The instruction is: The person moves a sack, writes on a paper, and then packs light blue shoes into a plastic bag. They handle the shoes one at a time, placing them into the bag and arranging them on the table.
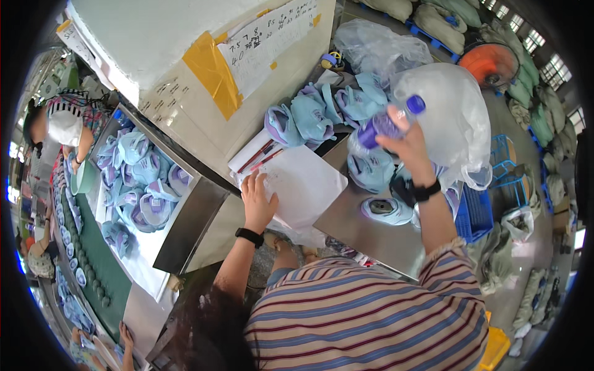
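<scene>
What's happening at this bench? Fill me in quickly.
A person in a striped shirt leans over a metal bench. The left hand lies flat on a white sheet of paper; pens lie at its far edge. The right hand is raised, its fingers around a clear plastic bottle with a blue cap. Blue and lilac shoe uppers are piled beyond the paper, and more fill a tray on the left.

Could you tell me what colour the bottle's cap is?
Blue, on the bottle in the right hand; head view.

Single head-worn fisheye view, looking steeply down, close over metal worktable (365,226)
</scene>
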### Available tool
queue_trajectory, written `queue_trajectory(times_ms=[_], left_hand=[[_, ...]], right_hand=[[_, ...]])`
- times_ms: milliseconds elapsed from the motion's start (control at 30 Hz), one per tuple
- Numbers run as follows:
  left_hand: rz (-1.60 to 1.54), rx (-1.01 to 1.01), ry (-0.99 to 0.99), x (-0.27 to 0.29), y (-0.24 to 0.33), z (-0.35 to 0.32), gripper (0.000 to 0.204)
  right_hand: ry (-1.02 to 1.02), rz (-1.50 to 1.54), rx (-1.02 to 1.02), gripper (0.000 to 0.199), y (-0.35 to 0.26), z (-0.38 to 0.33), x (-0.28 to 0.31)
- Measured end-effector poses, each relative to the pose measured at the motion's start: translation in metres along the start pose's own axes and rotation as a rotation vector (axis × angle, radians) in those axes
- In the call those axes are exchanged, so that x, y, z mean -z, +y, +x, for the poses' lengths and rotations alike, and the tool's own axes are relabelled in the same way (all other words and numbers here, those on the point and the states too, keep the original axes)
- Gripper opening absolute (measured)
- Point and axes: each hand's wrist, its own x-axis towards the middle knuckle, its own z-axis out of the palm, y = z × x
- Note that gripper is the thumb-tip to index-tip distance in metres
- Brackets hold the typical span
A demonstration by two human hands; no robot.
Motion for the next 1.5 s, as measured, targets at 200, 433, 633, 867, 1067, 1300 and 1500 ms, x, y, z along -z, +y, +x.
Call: queue_trajectory(times_ms=[200,433,633,867,1067,1300,1500], left_hand=[[-0.004,-0.015,-0.012,-0.006,-0.018,0.013,0.052],[0.006,0.047,0.084,0.009,-0.035,0.018,0.047],[0.211,0.033,0.093,-0.001,-0.041,0.032,0.028],[0.235,0.052,0.056,0.008,-0.041,0.030,0.015],[0.157,0.007,0.059,0.006,-0.038,0.032,0.008],[-0.306,0.116,-0.043,0.053,0.008,-0.015,0.009],[-0.430,0.107,-0.228,0.047,0.031,-0.058,0.017]], right_hand=[[0.145,-0.081,-0.166,0.072,0.123,0.044,-0.025],[0.193,0.033,-0.318,0.079,0.147,0.041,-0.053],[0.283,0.048,-0.334,0.075,0.199,0.029,-0.036],[-0.372,-0.003,0.094,0.044,0.035,-0.013,-0.107],[-0.423,-0.397,0.476,0.034,0.005,0.006,-0.209],[-0.962,0.283,-0.320,0.032,-0.028,-0.012,-0.190],[-0.761,0.539,-0.531,0.035,-0.022,-0.097,-0.195]])
